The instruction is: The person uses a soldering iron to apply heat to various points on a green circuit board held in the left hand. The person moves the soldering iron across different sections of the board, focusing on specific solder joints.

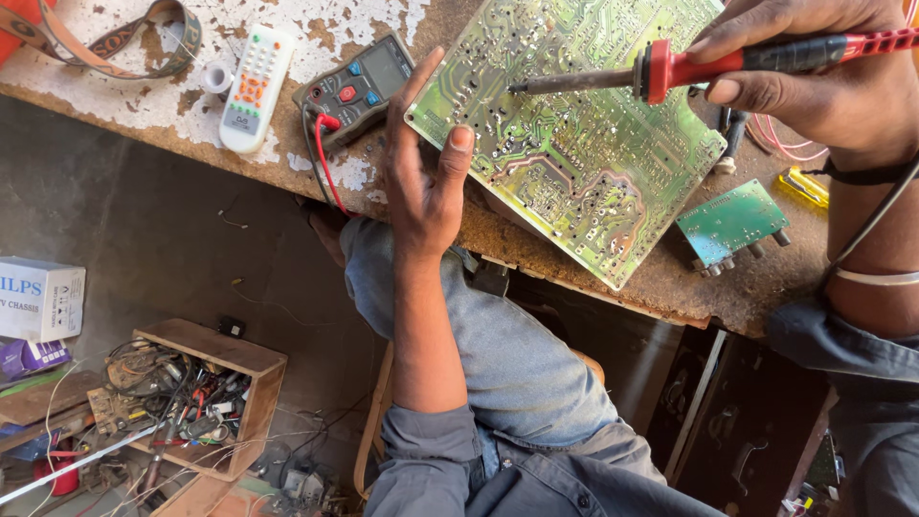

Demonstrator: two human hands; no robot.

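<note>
Large green circuit board [574, 134] lies solder-side up at upper centre of the frame, tilted, resting on the worn table [689, 278].

Left hand [426, 182] at centre, fingers spread and unclenched, grips the board's left edge: thumb on top of the near corner, fingers reaching up along the edge.

Right hand [814, 77] in the upper right, closed around the red handle of a soldering iron [670, 69]. Iron lies nearly level, pointing left; its dark tip touches or sits just above the board near the upper middle, cannot tell which. A dark cord runs down from the right wrist.

Just right of the board's lower corner: a small green board [732, 222] with knobs along its lower edge. A yellow tool [802, 187] lies near it, further right.

Left of the left hand: a dark multimeter [359, 86] with red and blue buttons, a red lead plugged in and hanging over the table edge. Left of that, a white remote [254, 88] with orange and grey buttons. A brown strap [124, 48] loops in the upper left corner.

Below the table: the person's knee in grey trousers at centre. Lower left, on the floor, an open wooden box [206, 402] crammed with wires and parts; a white carton [38, 299] at the left edge.
</note>
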